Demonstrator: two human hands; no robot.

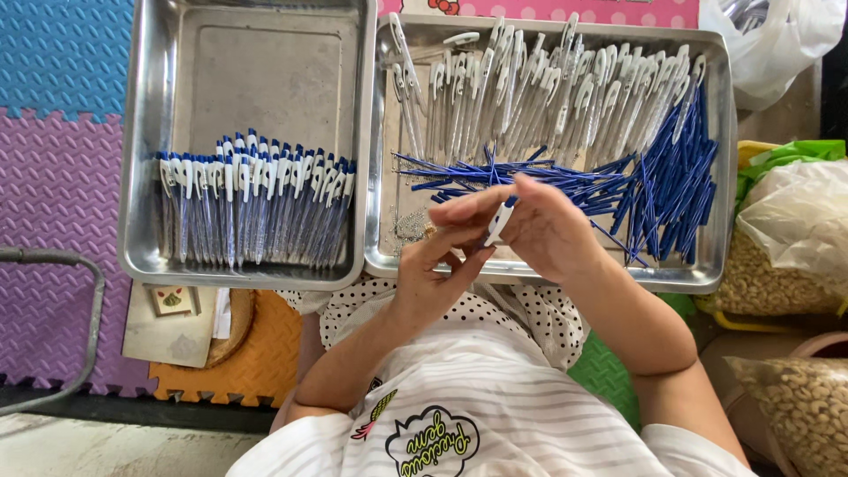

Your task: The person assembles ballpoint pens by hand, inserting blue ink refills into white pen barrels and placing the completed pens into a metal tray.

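Note:
My left hand (433, 265) and my right hand (543, 225) meet over the near edge of the right steel tray (707, 274), both pinching one blue and white pen (497, 221) between their fingertips. Behind the hands, that tray holds several white pen barrels (565, 88), loose thin blue refills (495, 172) and blue pen parts (680, 190). The left steel tray (146, 256) holds a row of several assembled blue and white pens (256, 208).
Foam mats in blue (62, 53), purple (53, 221) and orange (265, 353) cover the floor. A clear bag of pale small pieces (786, 256) lies at the right. A metal bar (53, 261) curves at the left. A white plastic bag (777, 40) sits top right.

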